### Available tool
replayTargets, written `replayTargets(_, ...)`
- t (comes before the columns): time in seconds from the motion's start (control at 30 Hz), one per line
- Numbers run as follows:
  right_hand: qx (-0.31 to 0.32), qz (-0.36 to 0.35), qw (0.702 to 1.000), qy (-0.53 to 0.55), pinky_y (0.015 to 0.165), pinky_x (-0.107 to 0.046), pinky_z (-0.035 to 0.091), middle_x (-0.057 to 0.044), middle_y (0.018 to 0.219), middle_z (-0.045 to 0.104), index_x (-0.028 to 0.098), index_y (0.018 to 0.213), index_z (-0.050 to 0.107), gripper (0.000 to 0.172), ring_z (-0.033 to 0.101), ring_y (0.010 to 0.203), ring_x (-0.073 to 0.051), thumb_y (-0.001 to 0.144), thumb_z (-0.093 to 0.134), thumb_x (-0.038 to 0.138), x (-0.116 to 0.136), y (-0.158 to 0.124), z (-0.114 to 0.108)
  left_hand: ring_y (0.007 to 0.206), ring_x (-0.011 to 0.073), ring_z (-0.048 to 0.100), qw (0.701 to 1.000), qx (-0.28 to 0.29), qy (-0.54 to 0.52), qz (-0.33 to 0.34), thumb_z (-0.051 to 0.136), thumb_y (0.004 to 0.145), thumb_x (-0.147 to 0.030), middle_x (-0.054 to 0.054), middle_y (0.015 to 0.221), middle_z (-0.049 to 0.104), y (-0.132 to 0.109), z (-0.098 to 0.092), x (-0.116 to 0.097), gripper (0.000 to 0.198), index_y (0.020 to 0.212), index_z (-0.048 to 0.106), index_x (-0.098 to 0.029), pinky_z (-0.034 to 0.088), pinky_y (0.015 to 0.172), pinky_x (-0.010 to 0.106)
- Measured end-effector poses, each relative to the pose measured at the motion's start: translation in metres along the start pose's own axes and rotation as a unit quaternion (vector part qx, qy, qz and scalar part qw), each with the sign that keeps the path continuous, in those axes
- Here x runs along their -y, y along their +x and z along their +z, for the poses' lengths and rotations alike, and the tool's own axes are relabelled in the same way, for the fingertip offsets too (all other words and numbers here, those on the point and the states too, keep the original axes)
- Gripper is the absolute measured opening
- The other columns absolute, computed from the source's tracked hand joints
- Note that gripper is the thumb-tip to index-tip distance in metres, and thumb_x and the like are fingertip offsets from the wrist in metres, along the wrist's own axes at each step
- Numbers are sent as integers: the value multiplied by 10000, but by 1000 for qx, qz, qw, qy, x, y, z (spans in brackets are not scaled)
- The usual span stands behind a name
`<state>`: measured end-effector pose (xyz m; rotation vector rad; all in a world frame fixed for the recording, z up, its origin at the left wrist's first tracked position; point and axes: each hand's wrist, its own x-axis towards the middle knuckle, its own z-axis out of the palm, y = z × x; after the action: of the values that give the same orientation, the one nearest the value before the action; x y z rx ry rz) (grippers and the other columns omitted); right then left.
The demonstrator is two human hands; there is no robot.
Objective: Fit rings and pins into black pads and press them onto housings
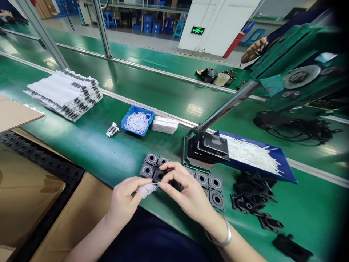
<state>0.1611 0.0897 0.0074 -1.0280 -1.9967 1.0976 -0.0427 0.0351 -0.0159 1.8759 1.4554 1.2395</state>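
My left hand [125, 198] is closed around a bunch of white rings [146, 190], which fan out between thumb and fingers. Thumb and forefinger of my right hand [183, 185] pinch one white ring at the edge of that bunch. Just beyond the hands, square black plastic parts [147, 170] with round centre holes lie in rows on the green table. Several have a pale ring around the hole. More of these square parts [217, 198] lie to the right, and my right hand hides some of the rows.
A blue bin of white rings [137, 122] stands behind, beside a white stack [164, 125]. A green press [207, 145] rises at right, near a blue tray of white strips [253, 154] and a black parts pile [252, 193]. Cardboard boxes [73, 218] stand left. A person's hand [255, 49] shows across.
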Motion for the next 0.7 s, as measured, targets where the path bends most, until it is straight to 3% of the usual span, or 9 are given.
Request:
replayTargets(0.17, -53, 5, 994, -99, 971, -451, 424, -85, 1152, 583, 211, 846, 617, 117, 555, 1128, -244, 954, 587, 248, -9, -1, -5, 839, 135, 738, 1000, 1, 9, 2, 623, 912, -139, 6, 913, 782, -2, -3, 4, 155, 1003, 724, -215, 596, 786, 212)
replayTargets(0.27, -55, -22, 981, -182, 975, -502, 388, -90, 1151, 594, 205, 836, 612, 98, 522, 1165, -280, 934, 602, 201, -16, -2, -1, 936, 154, 737, 993, 20, 56, 106, 552, 942, -111, 59, 997, 776, -4, 1, 10, 195, 1046, 703, -176, 605, 854, 246)
replayTargets(0.43, -87, -47, 962, -256, 977, -494, 386, -95, 1155, 601, 195, 854, 594, 77, 505, 1175, -288, 928, 612, 184, -22, 0, 8, 1168, 255, 663, 943, 62, 162, 283, 512, 949, -61, 157, 1155, 733, -2, 15, 14, 198, 1037, 686, -96, 547, 1028, 467)
replayTargets(0.6, -92, -62, 954, -278, 984, -476, 405, -112, 1166, 599, 179, 948, 597, 22, 515, 1157, -274, 954, 580, 190, -22, 0, 6, 1173, 288, 658, 917, 88, 204, 330, 514, 946, -56, 177, 1143, 735, 4, 20, 13, 184, 1021, 683, -61, 555, 1008, 509)
replayTargets(0.7, -87, -89, 949, -291, 1000, -480, 400, -119, 1216, 594, 185, 1089, 611, 174, 503, 1193, -271, 967, 509, 116, -22, -7, 3, 1211, 310, 632, 908, 101, 218, 344, 503, 950, -61, 172, 1166, 729, 6, 20, 14, 198, 1019, 689, -64, 544, 1014, 532)
